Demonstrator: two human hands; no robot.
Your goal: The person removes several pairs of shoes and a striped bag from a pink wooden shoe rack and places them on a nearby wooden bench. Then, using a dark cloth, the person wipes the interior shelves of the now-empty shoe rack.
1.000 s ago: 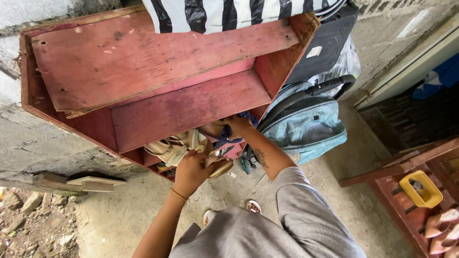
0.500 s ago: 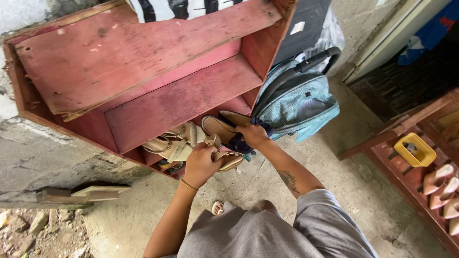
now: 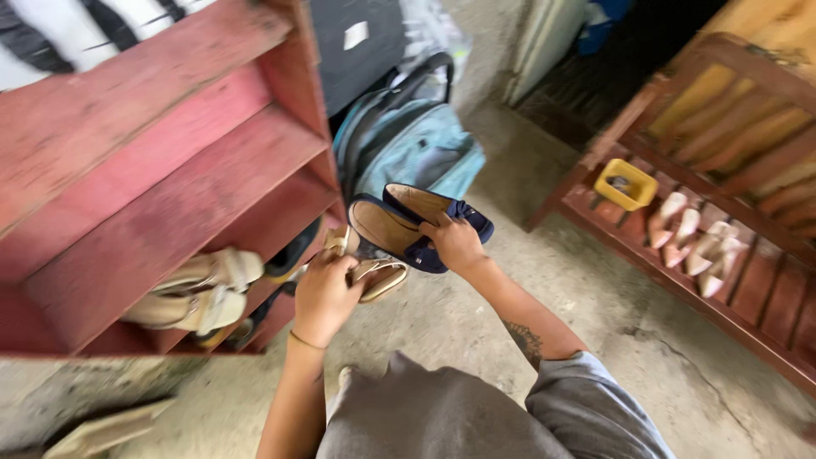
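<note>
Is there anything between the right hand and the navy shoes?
No. The right hand already grips the navy shoes directly, and nothing sits between them. The left hand holds beige sandals just below.

A small white paper label, shaped like a slanted square, was stuck on a flat black case standing just right of the red wooden shelf. A crinkly clear plastic bag sat beside the case. There were no signs or screens.
</note>
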